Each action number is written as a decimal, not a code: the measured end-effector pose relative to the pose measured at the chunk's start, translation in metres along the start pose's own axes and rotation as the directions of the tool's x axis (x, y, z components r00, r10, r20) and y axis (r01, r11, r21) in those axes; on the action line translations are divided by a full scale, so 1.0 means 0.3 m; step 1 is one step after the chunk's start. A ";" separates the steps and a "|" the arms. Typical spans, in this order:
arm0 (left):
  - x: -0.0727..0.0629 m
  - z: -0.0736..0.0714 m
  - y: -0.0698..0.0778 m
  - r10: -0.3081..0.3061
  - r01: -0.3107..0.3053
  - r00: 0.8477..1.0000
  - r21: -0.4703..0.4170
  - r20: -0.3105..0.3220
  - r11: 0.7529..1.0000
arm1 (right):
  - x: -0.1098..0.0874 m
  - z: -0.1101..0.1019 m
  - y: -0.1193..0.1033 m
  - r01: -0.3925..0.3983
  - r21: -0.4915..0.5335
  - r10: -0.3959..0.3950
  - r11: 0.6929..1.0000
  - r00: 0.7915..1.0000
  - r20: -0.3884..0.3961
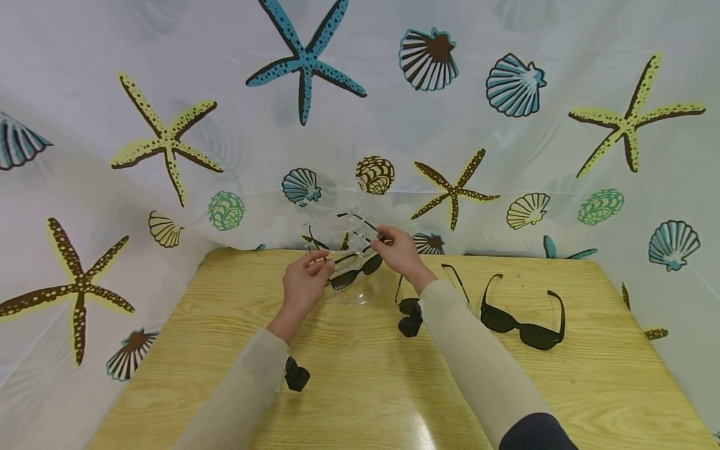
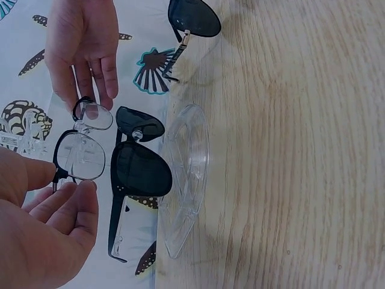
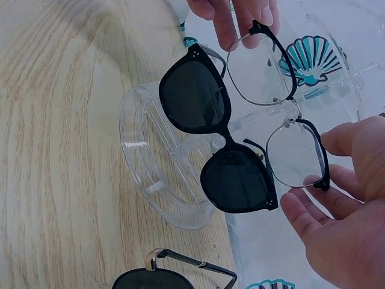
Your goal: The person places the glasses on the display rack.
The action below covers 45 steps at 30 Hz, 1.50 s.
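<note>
My left hand [image 1: 304, 284] and right hand [image 1: 396, 253] hold a pair of eyeglasses [image 2: 84, 155] between them, thumb and fingers pinching each outer corner of the frame. Clear lenses sit under black brow bars, with thin metal rims below. Just beneath, black sunglasses [image 3: 195, 93] with dark lenses rest on a clear plastic display stand [image 3: 135, 144]. In the head view the eyeglasses are close over these sunglasses, at the stand's middle height. The stand's round base shows on the table in both wrist views.
To the right on the wooden table [image 1: 349, 387] lie black sunglasses [image 1: 500, 319], temples unfolded. Thin-templed sunglasses [image 1: 407, 305] lie nearer the stand, partly hidden by my right forearm and its wrist camera [image 1: 410, 325]. A shell-and-starfish-patterned cloth [image 1: 253, 162] hangs close behind.
</note>
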<state>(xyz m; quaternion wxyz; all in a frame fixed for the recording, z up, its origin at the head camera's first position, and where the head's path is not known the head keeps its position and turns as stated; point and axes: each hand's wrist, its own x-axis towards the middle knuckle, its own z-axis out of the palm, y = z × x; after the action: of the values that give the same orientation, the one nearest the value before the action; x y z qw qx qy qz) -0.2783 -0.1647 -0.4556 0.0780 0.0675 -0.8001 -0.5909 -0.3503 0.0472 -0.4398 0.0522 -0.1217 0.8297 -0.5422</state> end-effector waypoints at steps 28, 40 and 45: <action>-0.009 -0.007 0.012 0.015 -0.015 1.000 0.023 0.012 1.000 | 0.007 0.001 0.003 -0.004 -0.020 0.004 1.000 1.000 0.024; -0.013 -0.019 0.012 0.054 -0.054 0.999 0.061 0.003 0.997 | -0.009 -0.012 0.000 -0.013 -0.009 0.013 1.000 1.000 -0.015; -0.021 -0.034 0.004 0.078 -0.078 0.997 0.074 0.006 0.994 | -0.038 -0.031 0.013 -0.014 0.020 0.015 1.000 0.998 -0.055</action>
<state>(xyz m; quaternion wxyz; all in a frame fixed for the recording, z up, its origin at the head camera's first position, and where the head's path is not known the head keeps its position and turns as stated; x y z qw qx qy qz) -0.2700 -0.1727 -0.4519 0.0972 0.0381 -0.8238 -0.5572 -0.3419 0.0598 -0.4402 0.0344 -0.1003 0.8264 -0.5531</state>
